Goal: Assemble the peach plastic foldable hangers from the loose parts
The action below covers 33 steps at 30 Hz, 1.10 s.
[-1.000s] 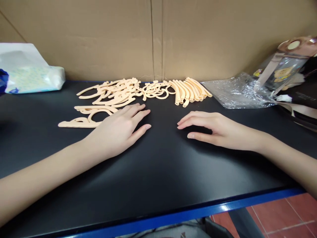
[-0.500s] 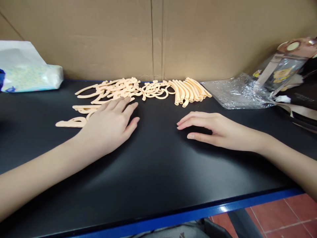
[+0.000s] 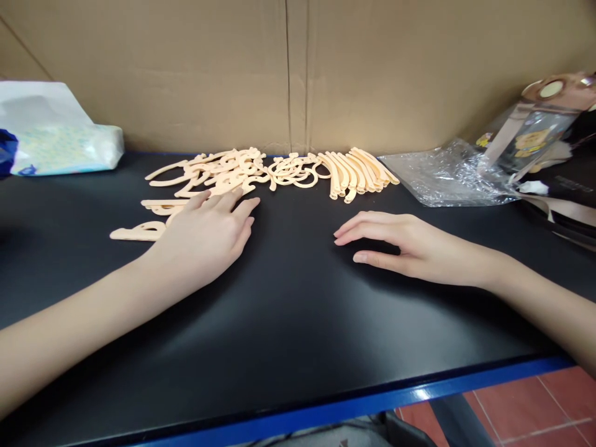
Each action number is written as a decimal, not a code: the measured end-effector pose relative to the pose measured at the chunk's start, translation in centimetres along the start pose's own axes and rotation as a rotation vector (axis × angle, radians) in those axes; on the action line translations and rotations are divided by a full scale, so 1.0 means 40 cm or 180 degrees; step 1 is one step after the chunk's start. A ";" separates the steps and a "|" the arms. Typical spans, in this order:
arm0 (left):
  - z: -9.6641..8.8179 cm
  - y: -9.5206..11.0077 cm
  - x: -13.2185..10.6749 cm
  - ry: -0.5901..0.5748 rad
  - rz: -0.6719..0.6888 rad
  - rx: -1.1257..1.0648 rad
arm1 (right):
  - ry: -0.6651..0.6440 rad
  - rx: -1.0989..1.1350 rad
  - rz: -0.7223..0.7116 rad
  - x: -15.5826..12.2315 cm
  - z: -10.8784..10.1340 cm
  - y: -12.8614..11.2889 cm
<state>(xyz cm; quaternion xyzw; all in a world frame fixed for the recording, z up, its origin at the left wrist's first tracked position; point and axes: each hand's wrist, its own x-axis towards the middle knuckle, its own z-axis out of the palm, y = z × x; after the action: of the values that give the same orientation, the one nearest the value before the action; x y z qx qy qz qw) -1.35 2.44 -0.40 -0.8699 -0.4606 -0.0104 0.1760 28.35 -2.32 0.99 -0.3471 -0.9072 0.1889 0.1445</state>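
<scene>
My left hand (image 3: 205, 233) is over the near edge of a pile of peach plastic pieces (image 3: 223, 167), palm down with its fingers apart. Its fingertips reach the pile, though contact is hard to judge. Two flat pieces with looped cutouts, one a peach plastic piece (image 3: 137, 232), stick out from beneath it on the left. My right hand (image 3: 395, 245) hovers or rests low at the right, fingers stretched, thumb apart, holding nothing. Beyond it lie hook-shaped peach pieces (image 3: 293, 171) and a row of curved peach arms (image 3: 358, 174), which look like folding hanger parts.
A black table (image 3: 288, 323) with a blue front edge holds everything. Tissue pack (image 3: 69, 146) at the back left; clear plastic bag (image 3: 442, 177), strapped bottle (image 3: 540, 133) and dark bag (image 3: 577, 174) at the right. Cardboard (image 3: 209, 74) stands behind.
My left thumb has drawn in closer to the fingers. My right hand is almost unmoved, and the view has shifted slightly.
</scene>
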 end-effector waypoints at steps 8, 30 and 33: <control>-0.005 0.003 -0.004 0.0213 0.0316 -0.0168 | 0.0013 0.0025 -0.0006 -0.001 0.000 0.001; -0.041 0.052 -0.020 0.0804 0.1371 -0.0654 | -0.0021 0.0093 0.0012 0.000 0.000 -0.003; -0.030 0.012 -0.007 0.0705 0.0489 -0.0415 | -0.0057 0.0038 0.0028 -0.002 0.001 -0.005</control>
<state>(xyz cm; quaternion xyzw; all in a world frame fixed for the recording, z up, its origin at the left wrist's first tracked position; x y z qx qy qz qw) -0.95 1.60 0.53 -0.9057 -0.3688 -0.1226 0.1692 28.29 -2.51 1.03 -0.3485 -0.9057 0.1980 0.1377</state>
